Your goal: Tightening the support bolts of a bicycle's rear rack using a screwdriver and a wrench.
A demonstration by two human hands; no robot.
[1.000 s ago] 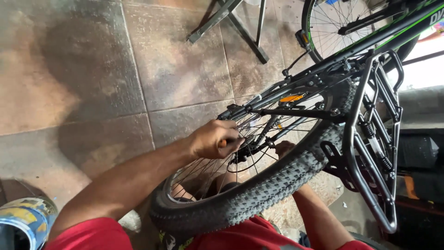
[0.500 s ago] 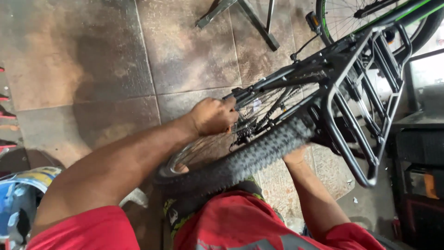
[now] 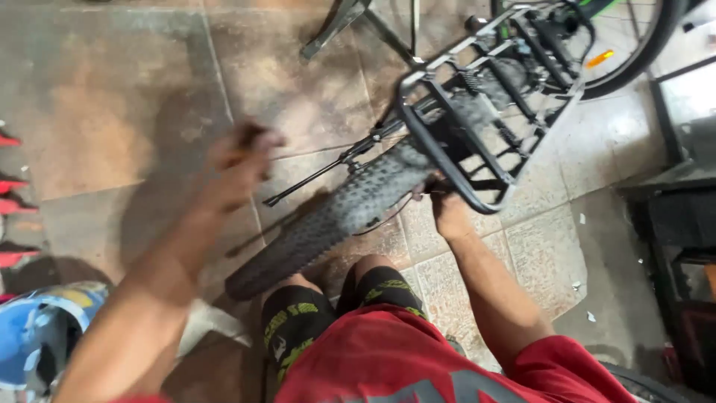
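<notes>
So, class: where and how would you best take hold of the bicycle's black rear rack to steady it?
Grip the rear rack at its rounded end bar, coming from the person's side, where the right hand sits. That bar is bare and juts past the knobby tyre, so fingers can likely wrap it.

Two bare hands: left (image 3: 237, 166), right (image 3: 447, 213). Two knobbly black bicycle tyres: near (image 3: 335, 216), far right (image 3: 634, 56). One black metal rear rack (image 3: 477, 194). One blue helmet (image 3: 30, 339).
</notes>
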